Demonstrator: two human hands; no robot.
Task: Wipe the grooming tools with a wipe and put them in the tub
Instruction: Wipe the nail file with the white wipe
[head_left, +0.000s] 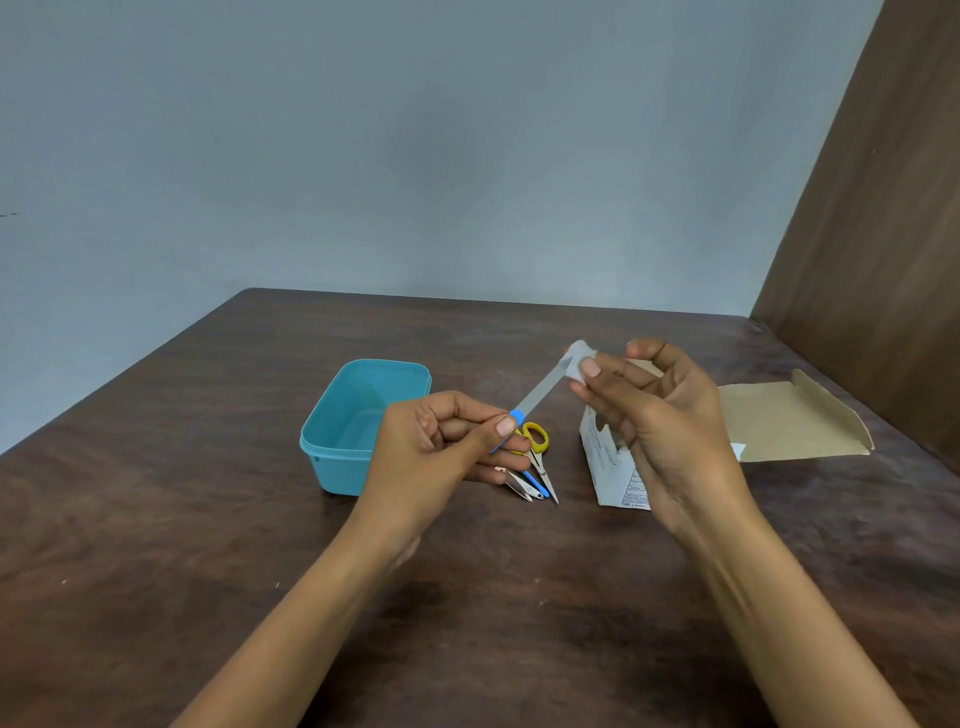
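Tub (332, 457): sits open just left of the left hand, mouth up, nothing visible inside. Judged placed there so a cleaned tool can be dropped in with a short move.
Left hand (441, 447): raised above the table, palm side turned inward, thumb and fingers pinching the blue handle of the file (540, 389). The grip is at the handle end only, which leaves the whole blade free for wiping.
File: held in the air between the two hands, blade slanting up and away toward the right hand, its tip inside the wipe.
Scissors (540, 447): yellow-handled, lying on the table just below and right of the left hand, points toward the person. Not yet wiped, by their position.
Other tools (524, 486): two small items, one with a blue handle, lying beside the scissors under the left hand's fingers. Type unclear.
Wipe (576, 364): small white pad folded around the file tip, clamped there by the right hand.
Right hand (654, 410): raised, thumb and forefinger pinching the wipe, remaining fingers loosely spread.
Box (618, 467): white, torn open, standing behind the right hand.
Flap (795, 421): brown card, flat, right of that hand.
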